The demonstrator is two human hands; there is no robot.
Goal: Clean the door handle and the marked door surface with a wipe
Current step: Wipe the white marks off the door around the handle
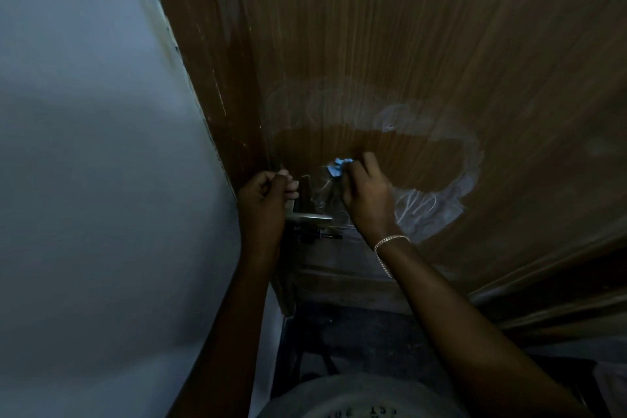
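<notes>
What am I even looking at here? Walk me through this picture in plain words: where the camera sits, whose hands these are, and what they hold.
There is no machine. One wide-angle camera sits on a person's head and looks down at their two bare hands, so the picture bends at the edges. In front is a brown wooden door, with a pale wall to its left. The right hand, with a bracelet on its wrist, presses a small blue wipe against the door. White chalk-like marks ring a darker patch that looks wiped. The left hand is closed at the door edge just above the metal door handle; what it grips is too dark to tell.
</notes>
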